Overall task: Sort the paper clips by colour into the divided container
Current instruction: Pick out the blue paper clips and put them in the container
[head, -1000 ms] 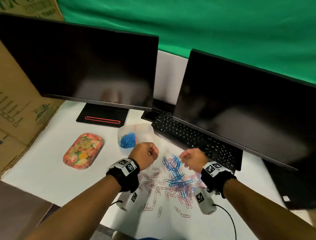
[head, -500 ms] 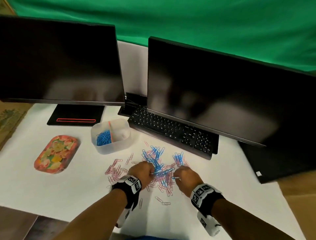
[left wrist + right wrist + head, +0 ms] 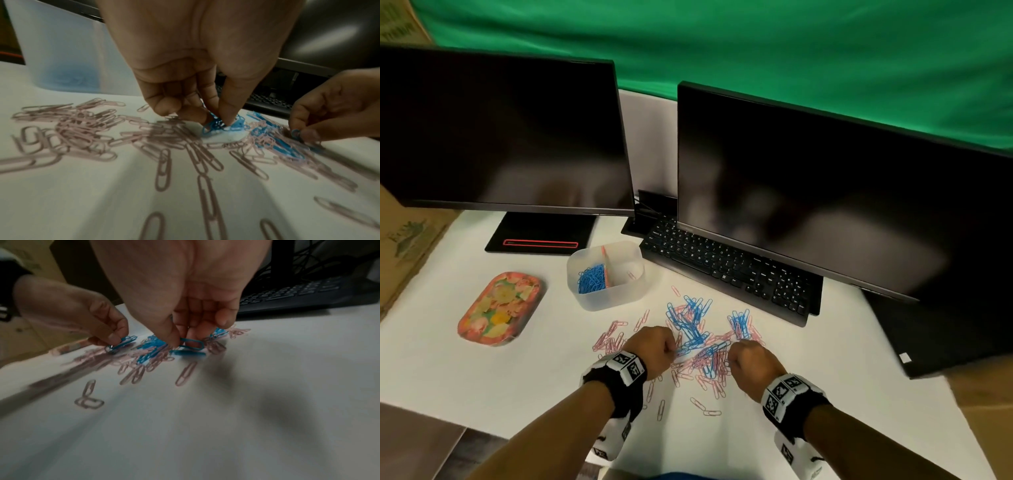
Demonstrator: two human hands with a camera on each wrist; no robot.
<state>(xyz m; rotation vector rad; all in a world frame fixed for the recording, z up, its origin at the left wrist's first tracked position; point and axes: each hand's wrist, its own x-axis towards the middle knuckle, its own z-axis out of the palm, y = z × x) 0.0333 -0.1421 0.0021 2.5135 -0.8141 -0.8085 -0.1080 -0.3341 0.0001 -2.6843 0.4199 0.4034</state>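
Note:
Blue and pink paper clips lie in a loose pile on the white table. Behind it stands a translucent divided container; its left compartment holds blue clips and its right one a single pink clip. My left hand is down on the pile's left side and pinches a small bunch of blue clips. On the pile's right side my right hand pinches one blue clip between thumb and fingers. In the head view both hands show as fists over the pile.
Two dark monitors and a black keyboard stand close behind the pile. A floral tray lies to the left, with cardboard beyond it. The table's near edge runs just below my wrists.
Both hands have dropped from near the container onto the pile and closed on blue clips. The head view has swung, so the container now sits further left.

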